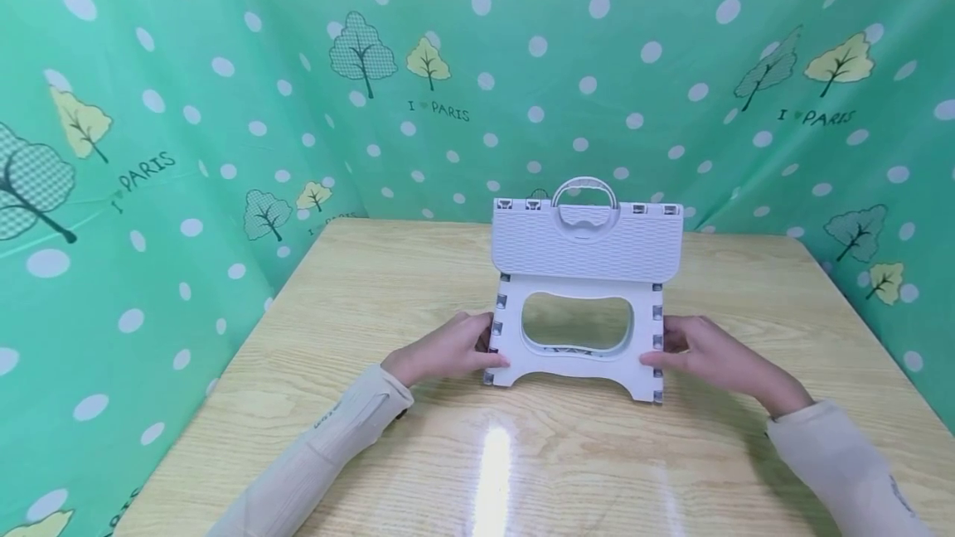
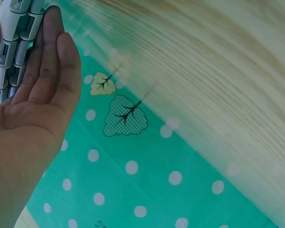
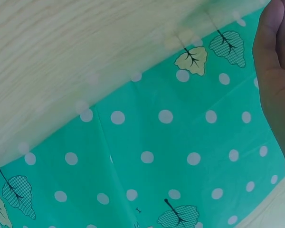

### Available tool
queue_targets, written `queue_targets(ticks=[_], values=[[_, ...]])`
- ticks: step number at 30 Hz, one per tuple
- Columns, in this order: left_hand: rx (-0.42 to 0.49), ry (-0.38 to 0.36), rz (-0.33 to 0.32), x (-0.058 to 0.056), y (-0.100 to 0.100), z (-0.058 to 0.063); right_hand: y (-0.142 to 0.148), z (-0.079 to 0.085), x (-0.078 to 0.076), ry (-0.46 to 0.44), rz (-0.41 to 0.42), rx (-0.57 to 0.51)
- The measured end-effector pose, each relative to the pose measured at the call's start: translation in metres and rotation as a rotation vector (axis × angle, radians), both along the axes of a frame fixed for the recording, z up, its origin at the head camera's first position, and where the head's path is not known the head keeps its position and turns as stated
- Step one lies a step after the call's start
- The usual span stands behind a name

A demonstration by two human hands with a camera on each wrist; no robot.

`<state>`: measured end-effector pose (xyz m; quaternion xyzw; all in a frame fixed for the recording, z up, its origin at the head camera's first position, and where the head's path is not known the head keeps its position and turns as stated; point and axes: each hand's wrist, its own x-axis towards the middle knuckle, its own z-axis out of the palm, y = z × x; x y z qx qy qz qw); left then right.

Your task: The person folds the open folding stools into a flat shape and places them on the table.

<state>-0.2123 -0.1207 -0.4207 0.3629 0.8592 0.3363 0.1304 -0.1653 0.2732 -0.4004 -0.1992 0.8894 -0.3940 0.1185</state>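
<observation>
A white and grey plastic folding step stool (image 1: 585, 251) stands upright on the table, folded nearly flat, its woven-textured panel and looped carry handle on top. Below that panel, a leg section with a wide cut-out faces me. My left hand (image 1: 457, 346) grips the leg section's left edge, thumb in front and fingers behind. On the opposite edge my right hand (image 1: 705, 353) holds it the same way. The left wrist view shows the stool's hinged edge (image 2: 14, 52) between thumb and fingers. Only part of the right hand (image 3: 278, 71) enters the right wrist view.
The wood-grain table (image 1: 373, 288) reflects a bright light streak near its front. A green polka-dot cloth (image 1: 448, 164) printed with trees hangs behind the table and along both sides.
</observation>
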Motion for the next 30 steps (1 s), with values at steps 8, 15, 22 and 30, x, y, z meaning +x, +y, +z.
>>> queue_targets(ticks=[8, 15, 22, 30], values=[[-0.008, -0.047, -0.025, 0.003, -0.001, 0.0, 0.001, 0.001, 0.0, -0.06, 0.073, -0.025], [-0.018, -0.124, -0.059, 0.003, -0.003, -0.001, 0.003, -0.003, 0.001, -0.098, 0.104, -0.048], [-0.057, -0.182, -0.074, 0.005, -0.003, -0.001, 0.001, -0.003, 0.003, -0.119, 0.141, -0.021], [-0.121, -0.238, -0.063, 0.011, -0.001, 0.004, 0.0, 0.002, 0.007, -0.198, 0.165, 0.078]])
